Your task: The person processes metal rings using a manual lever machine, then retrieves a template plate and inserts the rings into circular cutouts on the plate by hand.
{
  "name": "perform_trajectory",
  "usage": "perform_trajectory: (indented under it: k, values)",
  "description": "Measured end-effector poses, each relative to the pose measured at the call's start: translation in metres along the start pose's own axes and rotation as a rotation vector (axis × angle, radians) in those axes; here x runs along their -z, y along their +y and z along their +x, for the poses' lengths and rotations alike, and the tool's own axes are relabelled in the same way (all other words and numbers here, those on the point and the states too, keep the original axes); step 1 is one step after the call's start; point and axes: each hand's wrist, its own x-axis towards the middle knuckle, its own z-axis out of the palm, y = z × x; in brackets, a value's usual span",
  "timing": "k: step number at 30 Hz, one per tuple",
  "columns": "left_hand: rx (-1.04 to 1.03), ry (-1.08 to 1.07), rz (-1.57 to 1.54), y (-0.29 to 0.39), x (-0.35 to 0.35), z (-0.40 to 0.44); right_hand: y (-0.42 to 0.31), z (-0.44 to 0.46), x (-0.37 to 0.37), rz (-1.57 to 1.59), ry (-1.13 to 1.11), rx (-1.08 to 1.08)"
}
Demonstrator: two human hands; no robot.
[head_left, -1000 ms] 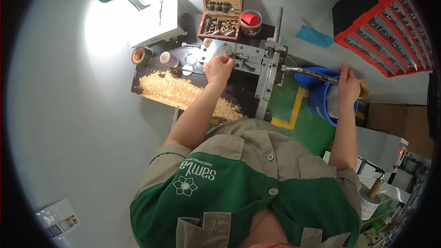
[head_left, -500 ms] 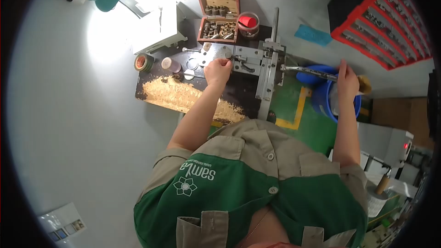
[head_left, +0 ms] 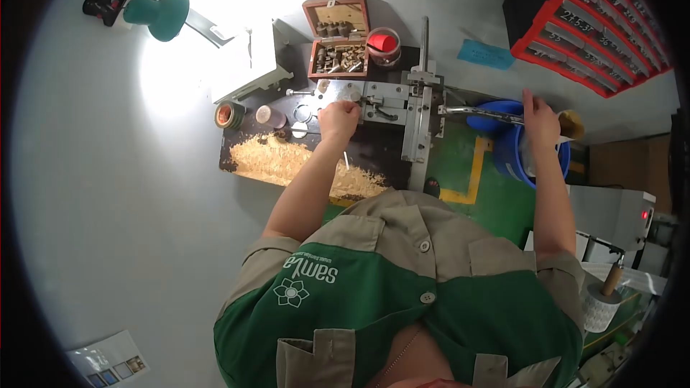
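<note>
My left hand (head_left: 339, 121) is closed in a pinch at the metal plate (head_left: 338, 91) of a bench-mounted hand press. What its fingertips hold is too small to make out. My right hand (head_left: 543, 128) lies over the end of the long metal lever (head_left: 478, 111), one finger stretched upward and the others seemingly curled round it. The press's slide (head_left: 417, 123) stands between my hands. Beside my left hand are a small jar (head_left: 269, 116), a round white disc (head_left: 299, 130) and a clear ring-shaped lid. A thin white strip (head_left: 346, 160) shows beside my left forearm.
A wooden box (head_left: 339, 57) of small metal tools stands open behind the press, beside a jar with a red scoop (head_left: 383, 44). Blue bins (head_left: 509, 154) are under my right hand. A red-framed drawer rack (head_left: 589, 36) is at upper right, a green lamp (head_left: 162, 16) at upper left.
The view has shifted slightly, lowering the bench in the picture. Both hands keep nearly the same places at the plate and lever. The white strip by my left forearm now shows.
</note>
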Motion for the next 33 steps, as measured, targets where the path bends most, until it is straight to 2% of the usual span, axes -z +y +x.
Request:
perform_trajectory:
  k: [1, 4, 5, 6, 8, 11, 12, 14, 17, 21, 22, 23, 24, 27, 28, 29, 30, 31, 33]
  values:
    - [-0.013, 0.004, -0.012, 0.002, 0.001, 0.002, 0.004, 0.007, 0.005, 0.027, -0.198, -0.058]
    - [-0.042, -0.016, -0.018, -0.003, 0.000, 0.003, -0.010, -0.011, 0.012, 0.273, 0.031, -0.022]
    - [-0.042, -0.009, -0.024, -0.003, 0.001, 0.002, -0.005, -0.008, 0.001, 0.132, 0.075, -0.034]
    - [-0.046, -0.021, -0.014, -0.006, 0.001, -0.001, 0.000, 0.002, -0.004, -0.033, -0.043, -0.092]
    - [-0.048, -0.016, -0.002, -0.003, 0.001, 0.003, 0.004, 0.008, 0.007, 0.128, -0.181, -0.044]
    - [-0.064, -0.049, 0.038, -0.002, 0.007, 0.003, -0.012, -0.007, 0.011, 0.172, 0.042, -0.005]
    - [-0.069, -0.057, 0.031, 0.001, 0.010, 0.001, -0.003, 0.002, -0.001, 0.027, -0.063, -0.089]
    - [-0.077, -0.058, 0.036, 0.002, 0.009, 0.006, 0.005, 0.003, -0.006, -0.024, -0.059, -0.055]
    - [-0.063, -0.093, 0.033, 0.000, 0.010, 0.005, 0.000, 0.004, 0.009, 0.082, -0.176, -0.075]
    - [-0.082, -0.110, 0.061, -0.003, 0.014, 0.004, -0.010, -0.012, 0.010, 0.218, 0.079, 0.003]
    - [-0.086, -0.107, 0.054, -0.003, 0.014, 0.006, 0.002, 0.000, -0.006, 0.058, -0.019, -0.116]
    - [-0.093, -0.104, 0.043, -0.002, 0.014, 0.008, 0.001, -0.001, -0.003, 0.031, -0.001, -0.064]
    - [-0.114, -0.107, 0.041, -0.002, 0.015, 0.009, 0.001, 0.005, 0.003, 0.001, -0.155, -0.115]
    - [-0.096, -0.126, 0.041, -0.001, 0.016, 0.008, -0.010, -0.008, 0.014, 0.273, 0.024, -0.005]
    - [-0.107, -0.105, 0.061, -0.005, 0.014, 0.009, -0.010, -0.008, 0.006, 0.155, 0.068, -0.051]
    - [-0.109, -0.112, 0.069, -0.008, 0.014, 0.006, -0.008, 0.002, 0.001, -0.026, -0.035, -0.103]
    - [-0.127, -0.125, 0.064, -0.008, 0.015, 0.006, -0.002, -0.001, 0.001, 0.059, 0.004, -0.049]
    - [-0.142, -0.126, 0.051, -0.006, 0.016, 0.010, 0.002, 0.008, 0.006, 0.061, -0.200, -0.091]
    - [-0.178, -0.115, 0.064, -0.009, 0.015, 0.012, -0.010, -0.003, 0.012, 0.192, 0.025, -0.009]
